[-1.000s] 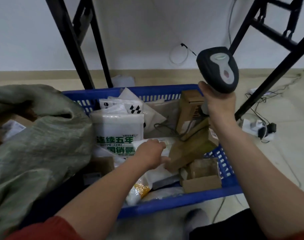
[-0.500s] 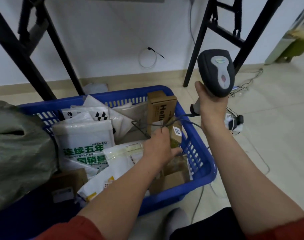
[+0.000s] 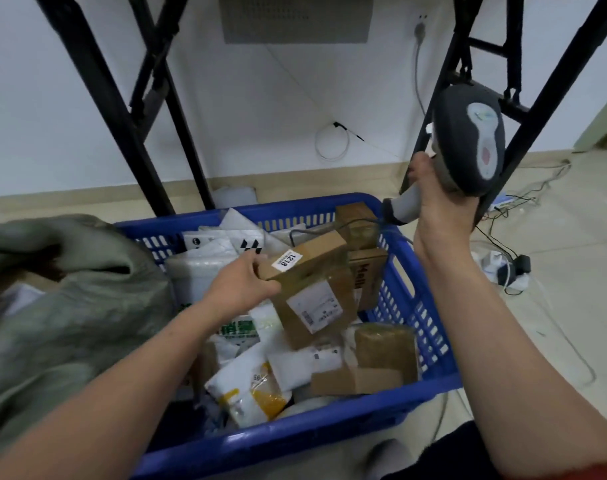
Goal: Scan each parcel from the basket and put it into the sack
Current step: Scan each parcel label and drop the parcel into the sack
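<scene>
My left hand (image 3: 241, 287) grips a brown cardboard parcel (image 3: 316, 289) by its upper left corner and holds it tilted above the blue basket (image 3: 430, 344). A white sticker reading 1218 and a white shipping label face up on the box. My right hand (image 3: 437, 209) holds a dark grey barcode scanner (image 3: 471, 140) up and to the right of the parcel, its cable trailing down into the basket. Several white bags and brown boxes lie in the basket. The grey-green sack (image 3: 59, 323) slumps at the left, against the basket.
Black metal table legs (image 3: 111, 109) stand behind the basket on both sides. A power strip with plugs and cables (image 3: 506, 268) lies on the floor to the right. A white wall with a skirting board runs behind.
My left hand has lifted the cardboard parcel out of the pile and tilted it label-up. The scanner in my right hand has risen and shifted to the right.
</scene>
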